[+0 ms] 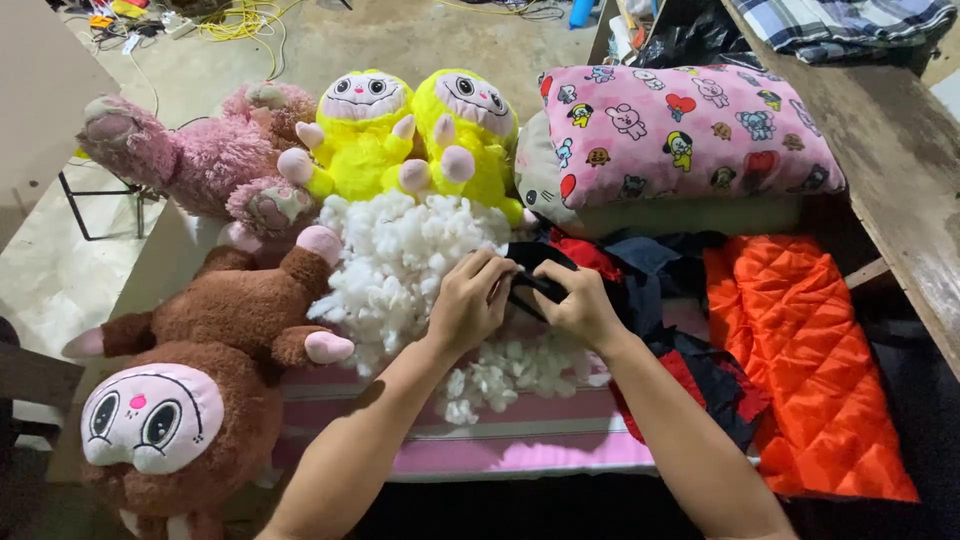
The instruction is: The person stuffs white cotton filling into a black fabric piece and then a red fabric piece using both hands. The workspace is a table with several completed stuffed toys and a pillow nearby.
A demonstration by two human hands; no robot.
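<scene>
My left hand (468, 300) and my right hand (577, 305) meet over the middle of the table, both pinching a black piece of fabric (535, 258) between them. A heap of white stuffing fibre (400, 262) lies right under and to the left of my left hand, with loose tufts (500, 372) spilling toward me. To the right of my right hand sits a pile of red, black and dark blue fabric scraps (680, 350).
A brown plush toy (200, 370) lies at the left, a pink one (210, 155) behind it, two yellow ones (415, 130) at the back. A pink patterned pillow (680, 125) lies back right, orange quilted fabric (810, 350) at the right, a wooden plank (900, 150) beyond.
</scene>
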